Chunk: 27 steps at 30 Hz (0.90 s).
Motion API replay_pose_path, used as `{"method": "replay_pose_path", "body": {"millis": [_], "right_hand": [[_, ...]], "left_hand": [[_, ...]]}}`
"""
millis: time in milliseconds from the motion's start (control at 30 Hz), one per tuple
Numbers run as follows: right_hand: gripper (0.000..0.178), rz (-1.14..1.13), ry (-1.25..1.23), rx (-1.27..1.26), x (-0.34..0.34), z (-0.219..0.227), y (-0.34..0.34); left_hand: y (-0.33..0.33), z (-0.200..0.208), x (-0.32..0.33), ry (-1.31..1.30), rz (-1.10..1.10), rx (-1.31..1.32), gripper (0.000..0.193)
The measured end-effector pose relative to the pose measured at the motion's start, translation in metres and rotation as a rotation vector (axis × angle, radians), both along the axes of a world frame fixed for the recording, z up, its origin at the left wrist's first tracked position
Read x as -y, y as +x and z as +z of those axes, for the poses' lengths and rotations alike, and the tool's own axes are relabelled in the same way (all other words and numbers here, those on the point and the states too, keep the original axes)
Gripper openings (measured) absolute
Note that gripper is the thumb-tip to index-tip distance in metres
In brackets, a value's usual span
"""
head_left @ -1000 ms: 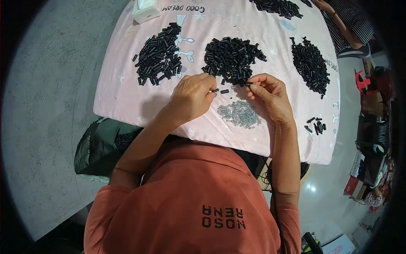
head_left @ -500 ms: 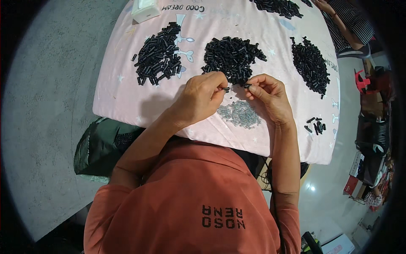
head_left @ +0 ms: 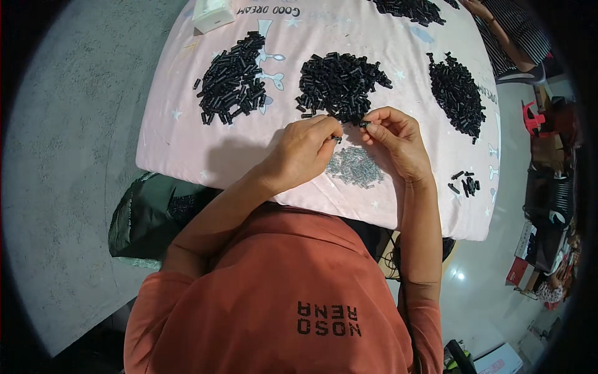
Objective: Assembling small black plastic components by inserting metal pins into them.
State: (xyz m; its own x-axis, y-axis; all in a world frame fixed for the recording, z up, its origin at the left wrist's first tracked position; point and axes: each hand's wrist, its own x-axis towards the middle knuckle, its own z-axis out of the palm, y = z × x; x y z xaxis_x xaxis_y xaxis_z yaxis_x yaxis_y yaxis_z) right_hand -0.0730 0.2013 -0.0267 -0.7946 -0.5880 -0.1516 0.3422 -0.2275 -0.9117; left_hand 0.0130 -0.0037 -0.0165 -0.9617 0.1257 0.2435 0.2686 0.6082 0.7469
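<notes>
My left hand (head_left: 305, 151) is closed, its thumb and forefinger pinching a small black cylindrical piece (head_left: 337, 138). Just to the right, my right hand (head_left: 398, 140) pinches another small black piece (head_left: 364, 124) between thumb and fingers. The two pieces are a short way apart. Beyond the fingers lies a heap of short black tube-like pieces (head_left: 339, 84). Below and between my hands a pile of small shiny metal parts (head_left: 356, 167), too fine to name surely, is spread on the pink cloth (head_left: 233, 159).
More black pieces lie in a left heap (head_left: 233, 81), a right heap (head_left: 458, 96) and a far heap (head_left: 411, 9). A small group (head_left: 466, 184) sits near the right edge. A white box (head_left: 213, 14) stands far left. Another person's arm (head_left: 507, 40) rests at the far right.
My left hand has come slightly down toward the metal parts, and its black piece now points more downward. My right hand has hardly moved.
</notes>
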Motion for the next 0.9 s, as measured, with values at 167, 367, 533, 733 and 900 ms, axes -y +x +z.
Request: {"method": "replay_pose_path", "body": {"millis": [167, 367, 533, 733, 900], "right_hand": [[0.011, 0.007, -0.019, 0.025, 0.001, 0.001, 0.000], [0.010, 0.014, 0.013, 0.014, 0.002, 0.003, 0.001], [0.010, 0.019, -0.065, 0.060, 0.002, -0.001, 0.003], [0.011, 0.044, -0.083, 0.052, 0.002, -0.002, 0.003], [0.011, 0.059, -0.041, 0.036, 0.002, -0.002, 0.002]], "left_hand": [[-0.005, -0.005, 0.004, -0.093, 0.068, -0.059, 0.012], [-0.005, -0.002, 0.005, -0.057, 0.078, -0.085, 0.016], [-0.004, 0.006, -0.001, 0.060, 0.032, -0.099, 0.017], [-0.003, 0.008, -0.002, 0.090, 0.043, -0.093, 0.017], [-0.003, 0.013, -0.004, 0.107, 0.012, -0.129, 0.017]]}}
